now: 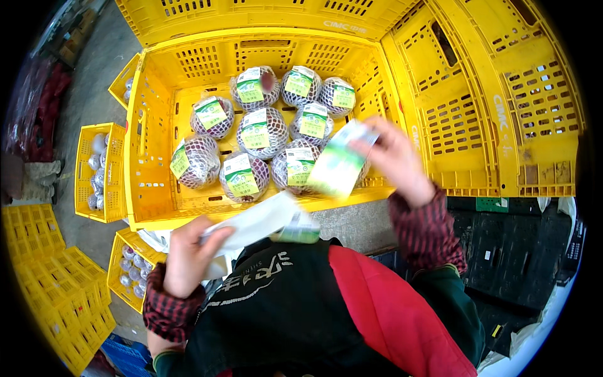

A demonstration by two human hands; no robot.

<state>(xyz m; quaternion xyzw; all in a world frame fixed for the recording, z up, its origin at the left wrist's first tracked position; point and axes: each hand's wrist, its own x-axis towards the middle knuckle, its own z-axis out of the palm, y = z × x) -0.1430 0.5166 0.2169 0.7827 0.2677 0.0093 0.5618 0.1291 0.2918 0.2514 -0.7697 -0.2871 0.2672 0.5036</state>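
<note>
My left hand [191,251] is closed on a white strip of label backing paper [254,221], pinched between thumb and fingers. A green-and-white label piece [300,230] shows just behind the strip's far end. My right hand [397,157] pinches a green, yellow and white label [342,164], blurred by motion, above the near right side of a yellow crate [157,107]. Inside the crate lie several round purple produce pieces [262,133] in white foam nets, with similar labels on them. The held label hides part of the produce near the crate's front right.
Folded yellow crate panels [449,119] stand along the right. Smaller yellow crates [81,169] with wrapped round produce sit on the floor at left. Stacked yellow crates [56,276] are at lower left, and black crates [502,251] at right.
</note>
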